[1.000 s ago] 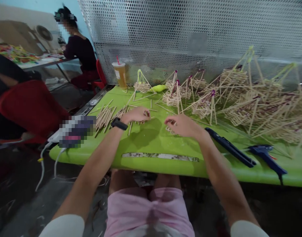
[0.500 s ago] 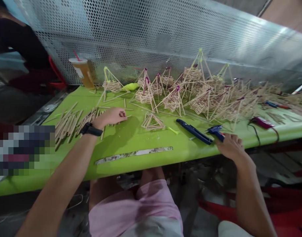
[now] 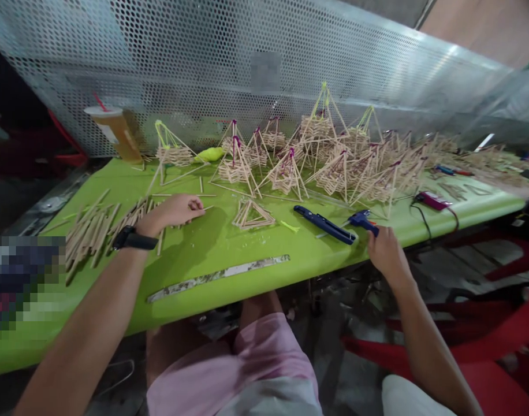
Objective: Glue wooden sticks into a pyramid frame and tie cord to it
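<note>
My left hand (image 3: 181, 209), with a dark watch on its wrist, is closed in a pinch on a thin wooden stick (image 3: 208, 208). The stick's tip points right, toward a small triangular stack of sticks (image 3: 253, 214) on the green table. My right hand (image 3: 386, 249) is wrapped round the handle of a blue glue gun (image 3: 362, 219) near the table's front edge. Its nozzle points left, above a long dark-blue hand tool (image 3: 325, 224) of a kind I cannot make out. Loose sticks (image 3: 91, 231) lie left of my left hand, some partly behind it.
Several stick pyramids (image 3: 286, 173) with purple or yellow ties stand along the back, before a perforated metal panel (image 3: 182, 69). A drink cup (image 3: 117, 136) stands at back left. A worn flat strip (image 3: 219, 278) lies at the front, a purple device with a cord (image 3: 433, 200) at right.
The view has shifted, so the table's things appear farther left. My right hand has closed round the glue gun's handle and turned it slightly. My left hand still pinches the stick.
</note>
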### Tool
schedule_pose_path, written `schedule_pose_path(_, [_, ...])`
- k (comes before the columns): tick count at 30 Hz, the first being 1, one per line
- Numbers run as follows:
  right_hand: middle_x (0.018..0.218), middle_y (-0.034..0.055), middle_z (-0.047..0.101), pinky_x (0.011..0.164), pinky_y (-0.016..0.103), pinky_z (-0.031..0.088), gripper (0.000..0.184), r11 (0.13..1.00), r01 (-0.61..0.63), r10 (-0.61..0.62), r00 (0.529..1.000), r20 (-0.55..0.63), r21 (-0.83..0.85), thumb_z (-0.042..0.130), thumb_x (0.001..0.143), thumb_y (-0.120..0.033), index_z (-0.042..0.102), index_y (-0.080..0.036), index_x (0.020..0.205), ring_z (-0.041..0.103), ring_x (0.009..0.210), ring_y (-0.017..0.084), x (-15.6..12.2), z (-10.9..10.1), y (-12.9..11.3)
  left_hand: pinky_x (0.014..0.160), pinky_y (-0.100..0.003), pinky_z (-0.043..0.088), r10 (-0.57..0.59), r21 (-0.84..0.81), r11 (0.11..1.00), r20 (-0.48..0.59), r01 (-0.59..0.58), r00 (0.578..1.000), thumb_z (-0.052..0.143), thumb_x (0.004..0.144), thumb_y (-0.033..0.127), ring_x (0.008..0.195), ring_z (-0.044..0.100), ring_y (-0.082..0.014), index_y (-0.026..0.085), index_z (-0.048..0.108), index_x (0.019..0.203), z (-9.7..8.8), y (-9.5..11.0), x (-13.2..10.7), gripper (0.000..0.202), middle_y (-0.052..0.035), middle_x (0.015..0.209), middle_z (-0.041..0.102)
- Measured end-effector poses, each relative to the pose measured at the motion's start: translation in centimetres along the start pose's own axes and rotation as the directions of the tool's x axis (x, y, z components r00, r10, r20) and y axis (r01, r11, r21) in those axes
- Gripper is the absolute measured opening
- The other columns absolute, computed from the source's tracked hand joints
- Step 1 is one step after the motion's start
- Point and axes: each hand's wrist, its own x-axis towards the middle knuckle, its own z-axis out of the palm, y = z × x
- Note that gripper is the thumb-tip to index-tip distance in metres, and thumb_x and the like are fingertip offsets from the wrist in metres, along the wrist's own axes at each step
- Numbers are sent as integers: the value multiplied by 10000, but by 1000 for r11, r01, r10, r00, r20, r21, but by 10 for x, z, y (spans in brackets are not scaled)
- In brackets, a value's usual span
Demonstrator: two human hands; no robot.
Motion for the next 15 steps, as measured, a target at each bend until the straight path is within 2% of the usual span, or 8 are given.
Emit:
schedule_pose_path(4, [1094,262,663,870,511,575,455,999,-39,39,999,-19,-23,361,1077,-367,614,-39,1266,661,1010,376,-4,-1,-7,617,-242,476,4,-18,1000,4,-4,1000,578,1001,473,657,649,-126,143,689,1085,1,-4,3,359,-81,1092,796])
schedule_pose_path(9, [1083,245,659,903,521,573,403,999,-9,8,1000,-16,-43,404,1054,-347,621,-58,1231,660,1024,373,1,-5,-5,622,-239,472,-11,-20,1000,9,12,1000,588,989,524,660,636,-122,142,694,1113,3,-7,5,415,-80,1104,811])
schedule_pose_path(12, [1104,257,653,923,555,572,399,999,-18,16,999,-51,-43,428,1037,-332,609,-54,1258,658,1051,389,6,-18,-3,651,-242,467,-17,-6,1000,0,17,1000,595,990,446,662,645,-121,144,704,1120,3,-8,6,346,-71,1103,808])
schedule_pose_path(15, [1155,286,636,921,576,573,427,997,-71,68,990,-126,-18,432,1039,-343,593,-45,1298,655,1080,405,8,-37,-3,678,-254,465,-14,-9,1000,-18,14,1000,646,962,458,639,640,-122,153,711,1071,4,-10,9,330,-53,1042,809])
